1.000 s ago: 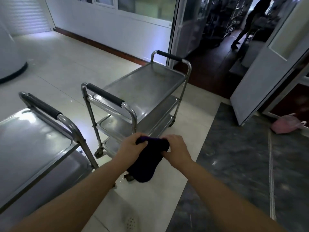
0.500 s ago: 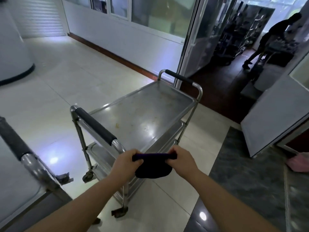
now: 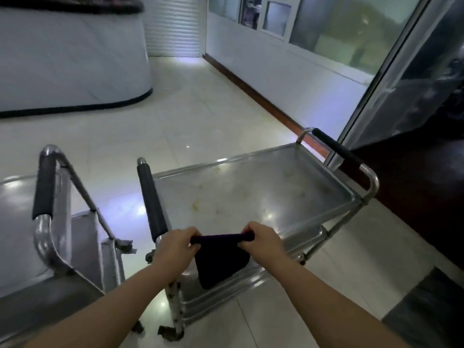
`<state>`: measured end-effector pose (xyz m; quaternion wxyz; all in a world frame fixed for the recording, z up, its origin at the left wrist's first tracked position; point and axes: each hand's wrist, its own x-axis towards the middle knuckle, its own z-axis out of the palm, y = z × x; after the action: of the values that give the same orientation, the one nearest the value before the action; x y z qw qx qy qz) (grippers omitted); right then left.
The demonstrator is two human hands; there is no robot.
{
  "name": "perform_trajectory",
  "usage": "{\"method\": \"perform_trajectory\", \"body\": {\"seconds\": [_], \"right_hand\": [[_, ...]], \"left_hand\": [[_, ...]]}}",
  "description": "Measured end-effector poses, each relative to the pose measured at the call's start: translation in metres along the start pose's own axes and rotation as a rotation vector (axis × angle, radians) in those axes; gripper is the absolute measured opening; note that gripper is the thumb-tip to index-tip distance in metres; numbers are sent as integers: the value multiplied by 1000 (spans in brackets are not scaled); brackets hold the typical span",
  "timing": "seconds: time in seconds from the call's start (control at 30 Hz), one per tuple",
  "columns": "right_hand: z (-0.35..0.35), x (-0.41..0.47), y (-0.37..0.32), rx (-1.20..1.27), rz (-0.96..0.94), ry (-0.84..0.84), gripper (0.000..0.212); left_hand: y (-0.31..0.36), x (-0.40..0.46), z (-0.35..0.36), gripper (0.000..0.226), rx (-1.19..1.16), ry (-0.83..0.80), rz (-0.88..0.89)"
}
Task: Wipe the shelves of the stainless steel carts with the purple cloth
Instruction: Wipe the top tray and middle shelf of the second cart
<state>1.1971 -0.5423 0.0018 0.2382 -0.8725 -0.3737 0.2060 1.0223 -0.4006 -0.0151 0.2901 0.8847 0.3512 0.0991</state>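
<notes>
Head view — purple cloth hides cart edge.

The floor is made of pale shiny tiles with small bright spots of light on it; at the far left of the floor stands a big white curved counter with a black strip along its bottom; behind the floor, at the far end, is a white roller shutter; along the right side of the floor runs a white wall with a brown strip at the bottom and windows above; further right a glass door stands tall; by the near right corner of the floor lies a dark grey mat.
</notes>
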Motion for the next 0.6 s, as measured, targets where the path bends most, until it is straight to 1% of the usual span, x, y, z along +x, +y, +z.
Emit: {"method": "perform_trajectory", "body": {"seconds": [0.1, 0.27, 0.37, 0.47, 0.5, 0.53, 0.6], "right_hand": [[-9, 35, 7, -95, -102, -81, 13], [-8, 79, 2, -148, -226, -159, 13], [-2, 96, -5, -149, -268, -183, 12], [7, 109, -7, -79, -276, -192, 12], [11, 113, -6, -39, -278, -198, 14], [15, 116, -5, -6, -283, -204, 22], [23, 118, -1, 3, -304, -227, 42]], "left_hand": [[10, 10, 7, 17, 87, 109, -55], [18, 16, 16, 15, 201, 250, -147], [17, 19, 16, 17, 205, 298, -229], [13, 24, 13, 19, 292, 361, -201], [12, 27, 12, 22, 331, 357, -199], [10, 29, 11, 27, 354, 351, -210], [4, 31, 7, 37, 351, 367, -238]]}}
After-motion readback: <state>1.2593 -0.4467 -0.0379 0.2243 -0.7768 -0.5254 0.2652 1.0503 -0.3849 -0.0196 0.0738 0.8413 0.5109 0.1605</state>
